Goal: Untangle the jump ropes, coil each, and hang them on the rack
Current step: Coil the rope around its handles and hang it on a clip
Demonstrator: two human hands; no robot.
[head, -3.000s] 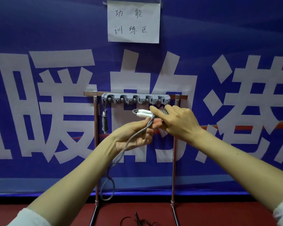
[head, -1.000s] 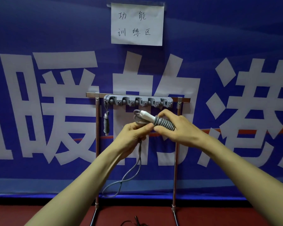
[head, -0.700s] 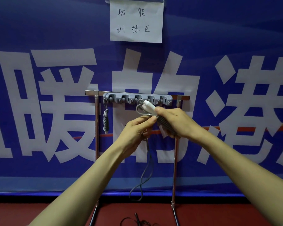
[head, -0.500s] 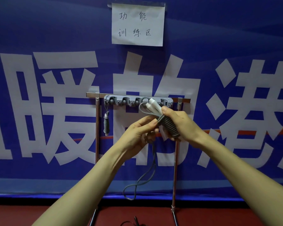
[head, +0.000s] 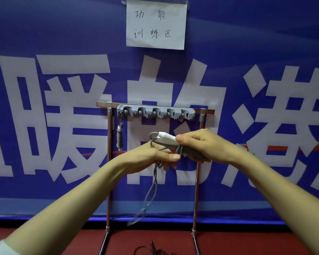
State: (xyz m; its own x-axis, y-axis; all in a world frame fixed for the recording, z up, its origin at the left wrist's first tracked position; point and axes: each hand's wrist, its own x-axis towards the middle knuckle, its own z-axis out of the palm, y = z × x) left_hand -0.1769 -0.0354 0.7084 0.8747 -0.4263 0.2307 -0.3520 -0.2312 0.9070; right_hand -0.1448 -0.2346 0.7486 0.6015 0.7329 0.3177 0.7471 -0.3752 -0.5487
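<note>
Head camera, looking forward and down: a person is working in front of a metal rack (head: 109,172) with a grey hook strip (head: 156,113) across its top, set against a blue banner (head: 63,34). As I judge it, the risk is coming from the grey cord (head: 148,197), which is dangling below the hands in a long twisted loop, low towards the floor (head: 44,242). Wraps may be going on slack and slipping off, or the loop may be twisting into a fresh knot. The right hand (head: 206,146) is curling tightly round the paired jump rope handles (head: 168,140), thumb pressing on their white ends and ribbed grey grips showing beneath the palm. The left hand (head: 151,157), close against it, is pinching the cord between thumb and fingers, apparently feeding it towards the handles. One coiled jump rope (head: 119,138) is hanging from the leftmost hook. Another dark rope (head: 152,249) is lying on the red floor between the rack's feet.
</note>
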